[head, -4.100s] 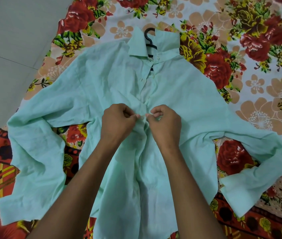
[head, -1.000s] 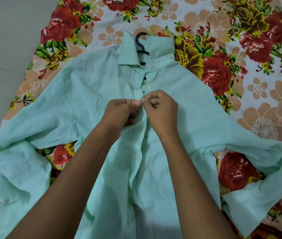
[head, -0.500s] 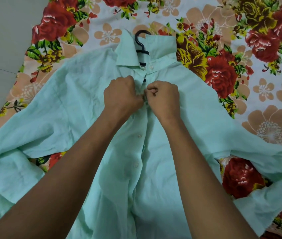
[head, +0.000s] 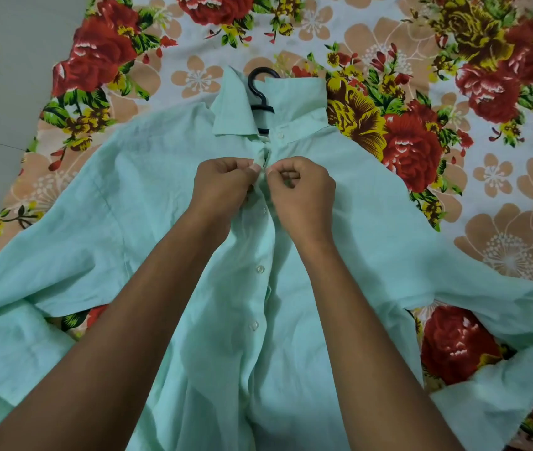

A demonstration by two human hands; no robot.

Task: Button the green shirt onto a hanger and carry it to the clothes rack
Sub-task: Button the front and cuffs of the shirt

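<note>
A pale green shirt [head: 134, 203] lies spread front-up on a floral bedsheet, sleeves out to both sides. A black hanger [head: 260, 89] is inside it; only its hook shows at the collar. My left hand [head: 222, 183] pinches the left edge of the placket just below the collar. My right hand [head: 301, 193] pinches the right edge opposite, thumbs almost touching. Three buttons below my hands sit closed along the placket; the collar button is open.
The floral bedsheet [head: 454, 125] covers the surface all round the shirt. Pale tiled floor [head: 4, 76] shows at the far left, beyond the sheet's edge.
Both hands have worked up the placket from mid-chest to just under the collar. Buttons now show closed below them. The view has shifted closer over the shirt.
</note>
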